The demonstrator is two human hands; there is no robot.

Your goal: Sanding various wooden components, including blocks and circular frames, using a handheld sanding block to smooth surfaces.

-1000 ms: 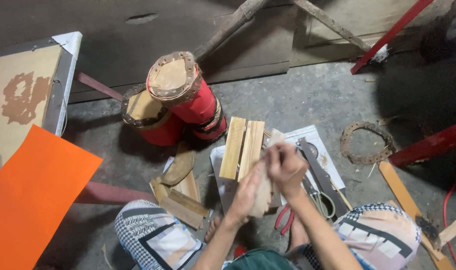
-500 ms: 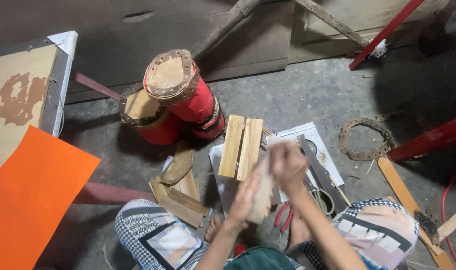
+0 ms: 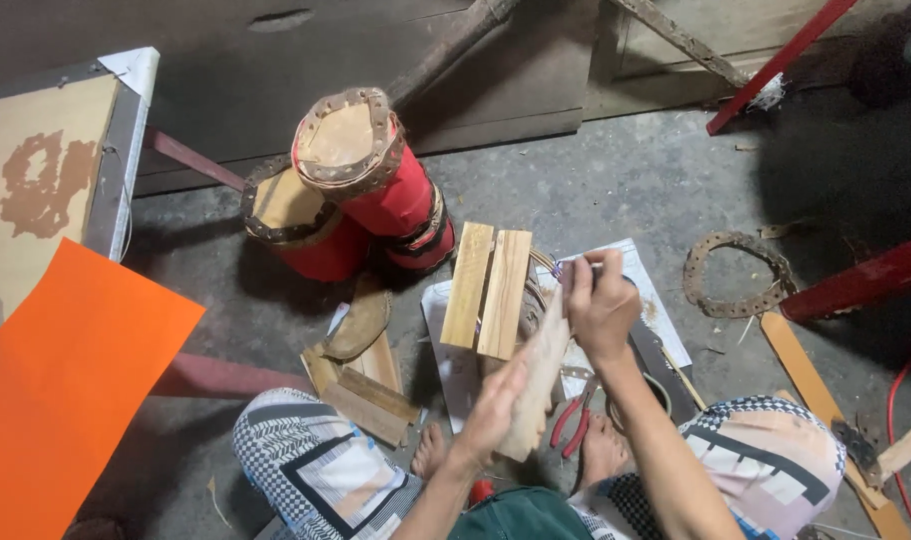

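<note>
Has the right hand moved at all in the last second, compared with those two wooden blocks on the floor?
Barely. The right hand stays just right of the two wooden blocks, above the pale piece of wood held by the left hand.

Single head view, looking steeply down from above seated person; concrete floor [image 3: 595,190] fills frame, hands close at lower centre, knees at bottom edge.

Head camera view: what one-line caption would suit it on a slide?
Seated on a concrete floor, left hand steadies a pale wooden piece while right hand works its top with a thin tool.
</note>
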